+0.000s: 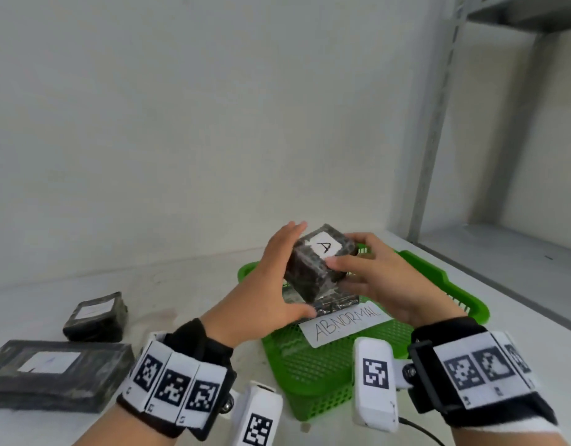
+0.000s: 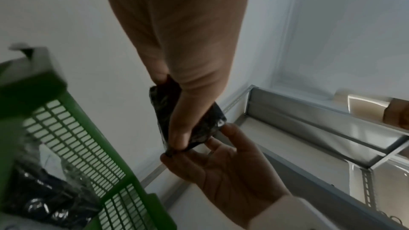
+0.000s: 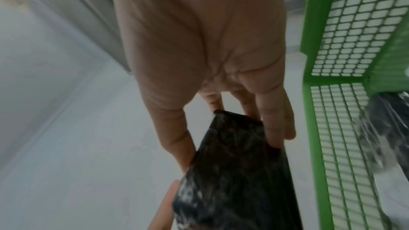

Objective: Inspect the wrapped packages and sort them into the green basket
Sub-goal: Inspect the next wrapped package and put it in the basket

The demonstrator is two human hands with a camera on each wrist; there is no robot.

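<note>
The green basket is sitting on the white tabletop, and inside it a flat package in dark crinkled wrap is lying against a paper sign reading "ABNORMAL", which is resting on the mesh floor. Over to the left, well apart from the basket, a small dark wrapped package with a white label is lying on the table, and a larger flat wrapped package, also labelled, is lying nearer the camera. A grey metal shelving frame is standing at the right behind the basket. Above the basket, both hands are holding up a blocky dark-wrapped package with a white label marked "A" facing up, tilted on one corner. The left hand is cupping its left side, fingers reaching up along the far edge and thumb under the lower corner. The right hand is gripping the right side, thumb lying across the front near the label and fingers curling round behind. Both wrists are wearing black bands carrying square coded markers.
</note>
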